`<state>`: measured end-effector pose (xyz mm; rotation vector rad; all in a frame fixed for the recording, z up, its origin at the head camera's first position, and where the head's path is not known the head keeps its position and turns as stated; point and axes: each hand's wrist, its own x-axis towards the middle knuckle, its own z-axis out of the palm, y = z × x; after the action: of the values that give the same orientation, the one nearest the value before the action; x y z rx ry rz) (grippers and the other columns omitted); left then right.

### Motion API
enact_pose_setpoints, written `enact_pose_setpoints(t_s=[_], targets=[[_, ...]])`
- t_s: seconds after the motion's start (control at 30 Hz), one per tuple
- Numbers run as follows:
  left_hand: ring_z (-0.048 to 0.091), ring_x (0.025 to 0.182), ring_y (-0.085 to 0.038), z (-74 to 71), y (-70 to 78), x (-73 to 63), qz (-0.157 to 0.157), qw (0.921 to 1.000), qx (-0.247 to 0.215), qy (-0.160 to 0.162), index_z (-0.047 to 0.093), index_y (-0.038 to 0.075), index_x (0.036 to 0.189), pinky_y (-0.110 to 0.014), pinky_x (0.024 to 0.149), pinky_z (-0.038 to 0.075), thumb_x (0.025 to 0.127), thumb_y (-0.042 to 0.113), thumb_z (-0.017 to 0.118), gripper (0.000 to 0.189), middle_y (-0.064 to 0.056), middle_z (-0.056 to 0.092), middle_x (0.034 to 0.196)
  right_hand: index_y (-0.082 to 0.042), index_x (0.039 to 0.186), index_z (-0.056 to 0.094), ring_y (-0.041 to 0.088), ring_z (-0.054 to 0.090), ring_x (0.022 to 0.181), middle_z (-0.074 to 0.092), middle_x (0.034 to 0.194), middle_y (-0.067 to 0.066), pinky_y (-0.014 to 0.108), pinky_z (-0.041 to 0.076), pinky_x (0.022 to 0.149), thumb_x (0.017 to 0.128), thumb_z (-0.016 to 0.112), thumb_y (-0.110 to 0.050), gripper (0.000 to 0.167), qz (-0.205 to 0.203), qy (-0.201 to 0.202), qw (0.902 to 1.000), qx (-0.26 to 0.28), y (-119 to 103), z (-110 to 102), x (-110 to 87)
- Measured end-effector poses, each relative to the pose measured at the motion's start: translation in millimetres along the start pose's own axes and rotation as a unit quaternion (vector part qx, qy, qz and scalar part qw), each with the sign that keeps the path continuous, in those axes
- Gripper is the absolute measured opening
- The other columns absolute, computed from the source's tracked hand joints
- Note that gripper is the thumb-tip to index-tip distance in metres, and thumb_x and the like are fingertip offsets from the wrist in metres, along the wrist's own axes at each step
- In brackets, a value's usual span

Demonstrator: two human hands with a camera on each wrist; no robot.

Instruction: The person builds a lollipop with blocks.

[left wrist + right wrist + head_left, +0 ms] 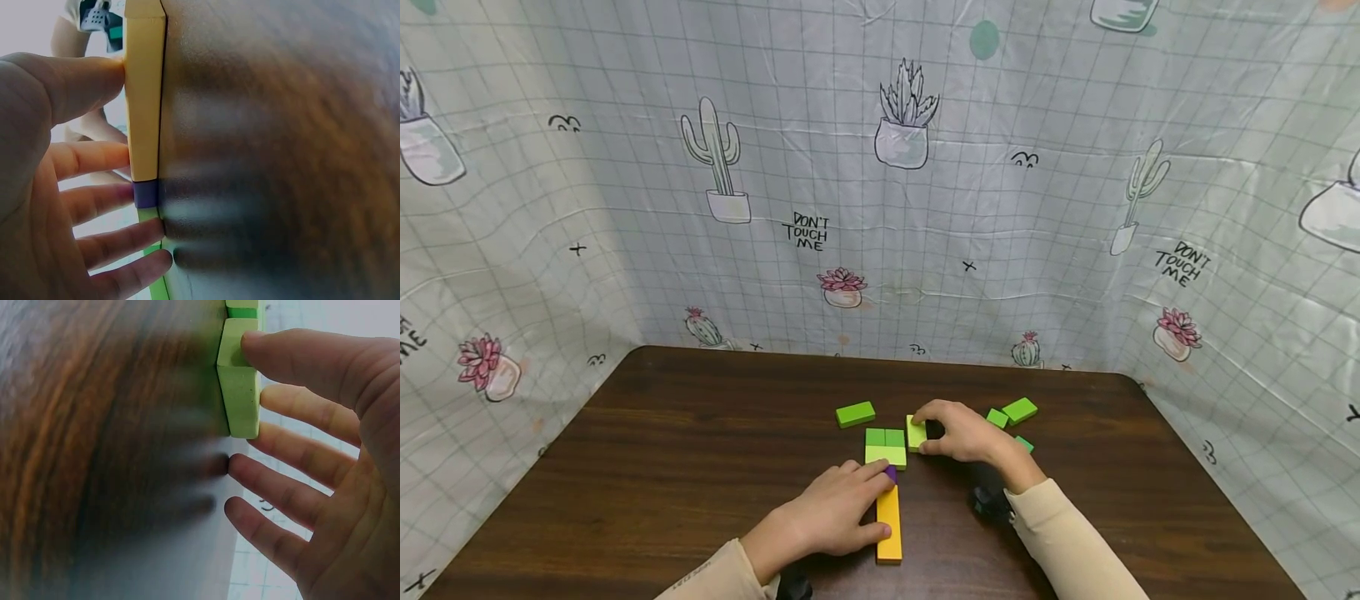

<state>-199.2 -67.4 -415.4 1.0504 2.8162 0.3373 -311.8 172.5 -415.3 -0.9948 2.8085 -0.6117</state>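
Note:
My right hand (964,433) pinches a light green block (917,435) lying on the table, thumb at its near end and fingers toward its far end. Just left of that block sit two small green blocks (876,437) side by side, with a light green block (880,455) along their near edge. A purple block (146,194) and a long yellow-orange block (889,533) continue the row toward me. My left hand (831,512) lies along the row's left side, fingers spread and fairly straight. Its thumb touches the yellow-orange block, and its fingertips reach the purple and light green blocks.
One green block (855,414) lies behind the row to the left. Right of my right hand are another green block (1020,410), a small green block (997,418) and a darker green one (1024,444), partly hidden by the wrist. A patterned curtain (850,192) surrounds the dark wooden table (700,433).

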Motion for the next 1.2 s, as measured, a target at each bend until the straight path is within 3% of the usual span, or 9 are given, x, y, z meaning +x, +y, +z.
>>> enact_pose_setpoints(t_s=[0.67,1.2], targets=[[0.046,0.121,-0.021,-3.3,-3.0,-1.5,0.007,0.9999,-0.014,-0.007,0.051,0.019,0.137,-0.041,0.098,0.041,0.093,0.050,0.054,0.054,-0.004,0.039,0.148,-0.012,0.121,0.063,0.024,0.053,0.118,0.058,0.124,0.004,0.043,0.044,0.096,0.086,0.072,-0.025,0.038,0.006,-0.003,1.0000,-0.006,-4.5,3.1,1.3],[0.048,0.119,-0.021,-5.6,-4.3,-1.1,0.013,0.9997,-0.020,0.007,0.053,0.018,0.134,-0.040,0.096,0.042,0.093,0.049,0.055,0.052,-0.004,0.043,0.146,-0.014,0.123,0.062,0.027,0.052,0.121,0.056,0.130,0.007,0.045,0.043,0.097,0.088,0.070,-0.026,0.038,0.015,-0.007,0.9998,-0.009,-6.3,2.4,1.6]])
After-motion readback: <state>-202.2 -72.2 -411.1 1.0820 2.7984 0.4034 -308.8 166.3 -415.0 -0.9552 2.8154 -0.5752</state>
